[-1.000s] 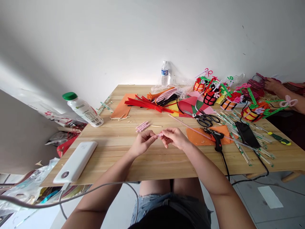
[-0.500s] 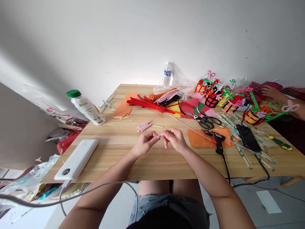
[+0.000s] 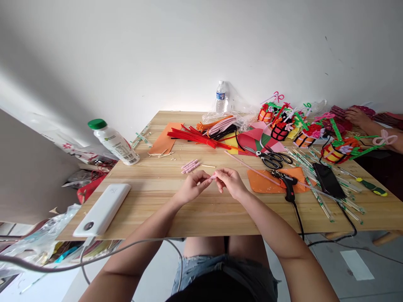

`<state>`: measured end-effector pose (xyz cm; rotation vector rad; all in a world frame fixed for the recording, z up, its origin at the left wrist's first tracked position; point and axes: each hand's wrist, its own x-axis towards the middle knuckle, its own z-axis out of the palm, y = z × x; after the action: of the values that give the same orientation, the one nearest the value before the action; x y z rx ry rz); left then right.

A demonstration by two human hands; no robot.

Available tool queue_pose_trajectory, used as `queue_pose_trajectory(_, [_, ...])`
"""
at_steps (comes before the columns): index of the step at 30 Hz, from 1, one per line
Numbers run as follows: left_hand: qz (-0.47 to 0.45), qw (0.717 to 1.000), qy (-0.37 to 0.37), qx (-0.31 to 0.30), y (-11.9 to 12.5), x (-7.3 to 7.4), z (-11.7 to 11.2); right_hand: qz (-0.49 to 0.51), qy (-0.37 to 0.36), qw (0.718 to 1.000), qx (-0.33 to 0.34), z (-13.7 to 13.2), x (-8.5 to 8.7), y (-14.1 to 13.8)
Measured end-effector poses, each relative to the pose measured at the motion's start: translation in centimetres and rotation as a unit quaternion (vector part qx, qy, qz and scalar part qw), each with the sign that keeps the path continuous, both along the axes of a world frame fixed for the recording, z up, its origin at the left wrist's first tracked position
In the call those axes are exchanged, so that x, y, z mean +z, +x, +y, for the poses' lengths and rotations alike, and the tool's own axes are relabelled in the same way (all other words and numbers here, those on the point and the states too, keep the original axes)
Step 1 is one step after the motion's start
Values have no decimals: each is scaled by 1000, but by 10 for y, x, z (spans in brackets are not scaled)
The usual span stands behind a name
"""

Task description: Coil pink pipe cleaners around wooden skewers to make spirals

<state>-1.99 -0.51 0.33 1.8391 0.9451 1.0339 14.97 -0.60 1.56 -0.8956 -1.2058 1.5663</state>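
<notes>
Above the middle of the table, my left hand (image 3: 194, 187) and my right hand (image 3: 232, 183) meet fingertip to fingertip. Both pinch a small pink pipe cleaner coil (image 3: 213, 176), mostly covered by the fingers. Just beyond my left hand lie several similar pink coils (image 3: 190, 166) side by side. A short wooden stick (image 3: 208, 166) rests to the right of them. Past my right hand, a long pale pink pipe cleaner (image 3: 241, 160) lies slantwise toward a black glue gun (image 3: 287, 184) on an orange sheet (image 3: 261, 184).
Red pipe cleaners (image 3: 197, 137), black scissors (image 3: 272, 159) and coloured sheets lie at the back. Several decorated little baskets (image 3: 304, 140), a phone (image 3: 328, 181) and a screwdriver (image 3: 371, 187) are right. A white bottle (image 3: 115, 144) and power bank (image 3: 102, 211) stand left. Another person's hand (image 3: 357, 116) shows far right.
My fingers have shifted slightly around the pink coil, the right fingertips turning a little. Both hands stay in nearly the same place.
</notes>
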Motion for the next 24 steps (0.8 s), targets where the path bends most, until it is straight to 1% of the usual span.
queue_pose_trajectory(1, [4,999,-33,-12,-1,-2,3,-17,8,1000,2,2,-2,1])
queue_pose_trajectory(2, [9,998,-56,-12,-3,-4,7,-36,16,999,-2,5,-4,3])
queue_pose_trajectory(3, [17,998,-57,9,-6,-7,11,-62,24,998,-14,8,-5,5])
queue_pose_trajectory(4, [34,998,-44,44,-8,-11,16,-99,38,994,-40,12,-7,8])
queue_pose_trajectory(5, [54,993,-18,102,-11,-14,20,-152,58,984,-74,16,-8,13])
queue_pose_trajectory(6, [87,982,15,165,-14,-18,25,-223,87,964,-116,20,-9,18])
queue_pose_trajectory(7, [127,965,50,222,-17,-22,30,-308,128,929,-163,25,-10,25])
queue_pose_trajectory(8, [175,945,76,267,-20,-25,35,-398,169,878,-204,30,-11,32])
queue_pose_trajectory(9, [225,922,90,301,-22,-28,39,-481,201,821,-232,34,-11,40])
queue_pose_trajectory(10, [261,906,90,321,-25,-30,43,-556,214,764,-248,38,-11,47])
queue_pose_trajectory(11, [277,898,82,332,-27,-32,46,-619,213,714,-248,42,-12,53])
queue_pose_trajectory(12, [273,896,72,344,-30,-33,49,-670,201,675,-236,45,-12,58])
queue_pose_trajectory(13, [251,900,59,350,-32,-33,52,-707,185,646,-218,47,-12,61])
queue_pose_trajectory(14, [214,905,44,364,-35,-33,55,-732,170,629,-199,48,-12,64])
queue_pose_trajectory(15, [159,912,22,376,-38,-32,57,-747,159,620,-182,50,-13,65])
queue_pose_trajectory(16, [97,917,-4,386,-41,-31,59,-754,152,617,-169,50,-13,65])
queue_pose_trajectory(18, [63,913,-18,403,-47,-28,61,-756,148,617,-159,51,-15,64])
queue_pose_trajectory(20, [-21,905,-67,420,-51,-25,62,-759,146,614,-157,51,-15,62])
queue_pose_trajectory(22, [-94,896,-118,418,-51,-23,61,-761,145,613,-158,51,-16,61])
queue_pose_trajectory(24, [-120,896,-143,402,-48,-23,60,-760,142,613,-161,51,-15,61])
